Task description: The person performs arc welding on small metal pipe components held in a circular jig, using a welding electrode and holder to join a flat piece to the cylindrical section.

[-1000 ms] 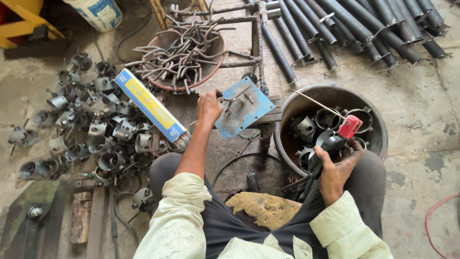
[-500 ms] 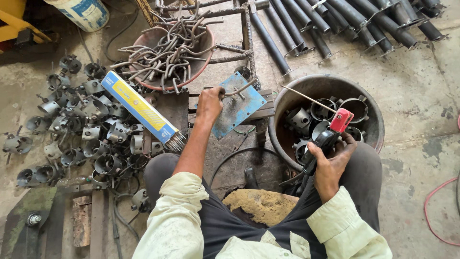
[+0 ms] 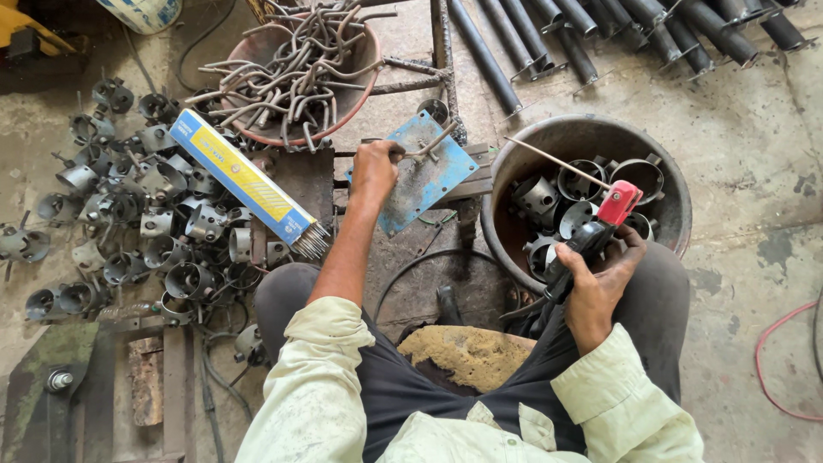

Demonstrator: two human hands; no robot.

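I sit low over a workshop floor. My left hand [image 3: 375,168] reaches forward and grips a bent metal rod piece [image 3: 426,147] lying on a blue steel plate [image 3: 418,182]. My right hand [image 3: 596,287] holds a black and red welding electrode holder [image 3: 591,236] with a thin rod [image 3: 555,162] clamped in it, pointing left over a round metal tub [image 3: 677,206] filled with short pipe sections.
An open blue and yellow box of welding rods [image 3: 240,180] lies left of the plate. Many small pipe fittings [image 3: 146,214] cover the floor at left. A basin of bent rods [image 3: 300,69] stands behind. Dark tubes [image 3: 617,26] lie at top right. A red cable [image 3: 784,360] runs at right.
The view has shifted slightly. My left hand has settled onto the bent rod on the blue plate. My right hand keeps the electrode holder over the tub.
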